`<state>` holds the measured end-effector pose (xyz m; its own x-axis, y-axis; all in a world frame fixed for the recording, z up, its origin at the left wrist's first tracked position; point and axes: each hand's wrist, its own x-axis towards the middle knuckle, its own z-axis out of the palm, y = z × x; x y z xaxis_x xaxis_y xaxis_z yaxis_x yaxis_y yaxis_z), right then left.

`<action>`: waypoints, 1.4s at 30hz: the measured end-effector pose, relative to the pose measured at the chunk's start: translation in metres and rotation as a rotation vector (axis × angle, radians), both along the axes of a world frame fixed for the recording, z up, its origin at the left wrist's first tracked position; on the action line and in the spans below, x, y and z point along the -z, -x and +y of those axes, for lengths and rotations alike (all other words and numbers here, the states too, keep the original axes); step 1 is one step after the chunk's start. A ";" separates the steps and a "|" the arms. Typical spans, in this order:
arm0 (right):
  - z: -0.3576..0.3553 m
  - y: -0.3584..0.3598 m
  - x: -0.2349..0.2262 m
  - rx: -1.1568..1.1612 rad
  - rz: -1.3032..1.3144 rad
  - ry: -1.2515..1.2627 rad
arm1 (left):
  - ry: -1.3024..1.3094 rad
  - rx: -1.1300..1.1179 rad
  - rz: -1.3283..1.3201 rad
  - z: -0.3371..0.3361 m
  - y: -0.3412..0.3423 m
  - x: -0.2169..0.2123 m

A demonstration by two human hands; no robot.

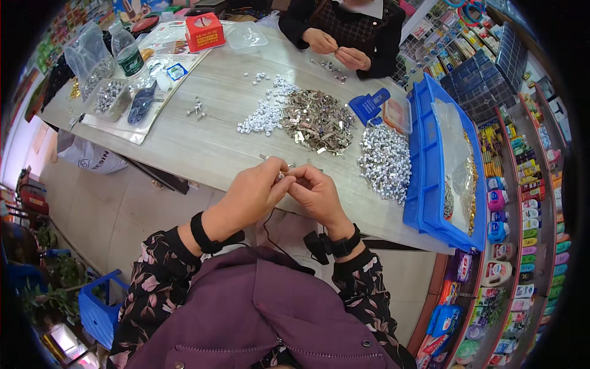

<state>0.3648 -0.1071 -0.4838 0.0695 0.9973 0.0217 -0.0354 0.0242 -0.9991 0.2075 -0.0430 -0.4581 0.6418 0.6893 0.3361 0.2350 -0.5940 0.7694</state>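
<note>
A pale grey wood-grain pattern is shown by the surface [203,144], on which a silvery heap of metal clips [318,120] and a white heap of small beads [261,118] are seen. A bright blue tray [424,184] and a red box [204,31] are also seen. Black wristbands [203,234], black sleeves [157,280] patterned with pink flowers, and a plum-purple vest [258,320] are worn.

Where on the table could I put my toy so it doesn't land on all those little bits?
The table is bare between the small white pieces and the near edge, left of the hands. Another bare strip lies between the red box and the metal pile. It is crowded from that pile to the blue tray.
</note>
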 end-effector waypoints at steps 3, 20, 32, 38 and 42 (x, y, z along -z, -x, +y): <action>0.005 -0.004 0.005 0.000 0.017 0.025 | -0.041 0.018 -0.030 0.006 -0.004 0.007; 0.028 -0.051 -0.005 0.370 -0.811 -0.176 | -0.383 0.042 0.319 0.102 -0.020 0.033; 0.017 -0.076 -0.003 0.283 -1.090 0.004 | -0.384 0.044 0.411 0.103 -0.020 0.036; 0.014 -0.082 -0.002 0.316 -0.901 0.071 | -0.421 0.031 0.476 0.106 -0.020 0.031; 0.012 -0.085 0.002 0.305 -0.964 0.069 | -0.376 0.036 0.452 0.104 -0.014 0.024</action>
